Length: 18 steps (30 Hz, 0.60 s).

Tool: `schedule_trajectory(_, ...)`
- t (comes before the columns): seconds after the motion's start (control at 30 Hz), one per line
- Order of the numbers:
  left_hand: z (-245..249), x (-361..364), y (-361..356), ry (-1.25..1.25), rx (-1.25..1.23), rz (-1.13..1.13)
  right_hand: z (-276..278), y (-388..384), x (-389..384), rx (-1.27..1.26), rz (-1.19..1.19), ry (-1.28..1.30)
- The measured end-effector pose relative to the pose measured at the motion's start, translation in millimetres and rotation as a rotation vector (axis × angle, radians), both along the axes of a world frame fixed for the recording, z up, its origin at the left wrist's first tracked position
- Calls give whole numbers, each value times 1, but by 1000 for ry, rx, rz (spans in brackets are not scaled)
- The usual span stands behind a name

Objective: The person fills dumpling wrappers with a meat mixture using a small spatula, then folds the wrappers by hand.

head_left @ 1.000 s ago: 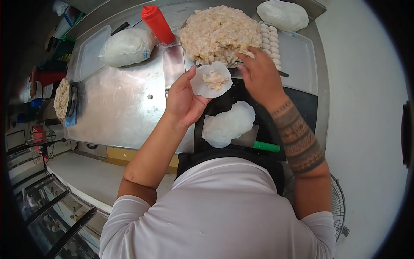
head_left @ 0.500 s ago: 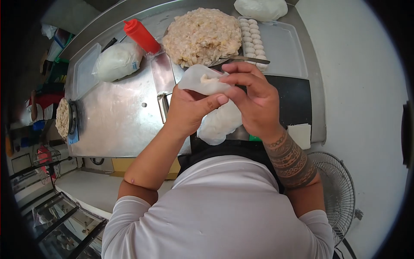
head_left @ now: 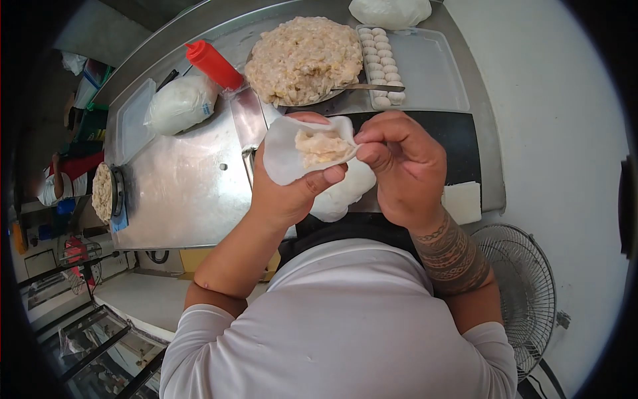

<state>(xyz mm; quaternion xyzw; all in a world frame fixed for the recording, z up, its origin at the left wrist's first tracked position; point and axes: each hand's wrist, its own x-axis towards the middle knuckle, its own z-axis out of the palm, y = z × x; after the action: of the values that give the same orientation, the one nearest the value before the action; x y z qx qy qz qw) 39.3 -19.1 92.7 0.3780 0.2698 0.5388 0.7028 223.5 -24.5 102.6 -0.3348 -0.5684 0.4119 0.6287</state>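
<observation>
the person's left hand (head_left: 282, 193) is cupped under a round white wrapper (head_left: 284, 156), its thumb pressed across the wrapper's near edge to hold it in the palm. a lump of pale filling (head_left: 319, 146) sits in the middle of the wrapper. the right hand (head_left: 405, 166) closes thumb and forefinger on the wrapper's right rim, pinching the dough where it starts to fold over the filling. the rest of the rim lies open, so the piece looks filled but not sealed, with the pleating barely begun.

just under both hands, a stack of wrappers (head_left: 342, 196) rests on a black board (head_left: 458, 146), a good number of them unused as far as can be told. a small white block (head_left: 460, 203) lies at the board's right end.

beyond the hands, a large mound of filling (head_left: 304, 56) heaps a plate, with a metal utensil (head_left: 369, 87) laid across its edge. to its right, a clear tray (head_left: 432, 73) holds two short rows of finished dumplings (head_left: 385, 63) along its left side, and most of the tray is bare, which suggests the batch is at an early stage.

a red squeeze bottle (head_left: 214, 63), a white bag (head_left: 179, 103) and a flat plastic container (head_left: 129, 120) sit on the steel table (head_left: 179, 193). another white bag (head_left: 391, 10) lies at the far edge. a floor fan (head_left: 525, 292) stands to the right, and another person (head_left: 63, 176) works at the far left.
</observation>
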Motion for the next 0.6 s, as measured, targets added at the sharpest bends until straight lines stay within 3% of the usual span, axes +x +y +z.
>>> schedule_trajectory(0.03,1,-3,0,152,61,2,0,2,3,58,-5,-92)
schedule_trajectory(0.17,9,-13,6,367,288,-9,4,2,4,75,-3,-145)
schedule_trajectory(0.23,10,-16,19,468,629,-52,9,-2,-1,-142,107,35)
schedule_trajectory(0.37,2,-9,17,378,586,-19,6,3,3,42,67,-191)
schedule_trajectory(0.43,-3,-1,8,-49,169,-13,13,5,2,198,-19,-362)
schedule_trajectory(0.5,-8,-1,8,-54,240,-27,14,6,4,241,-37,-398)
schedule_trajectory(0.57,-7,-8,8,-1,129,-105,18,4,3,286,-55,-434)
schedule_trajectory(0.6,-8,-9,10,-2,125,-104,23,0,-1,153,-17,-322)
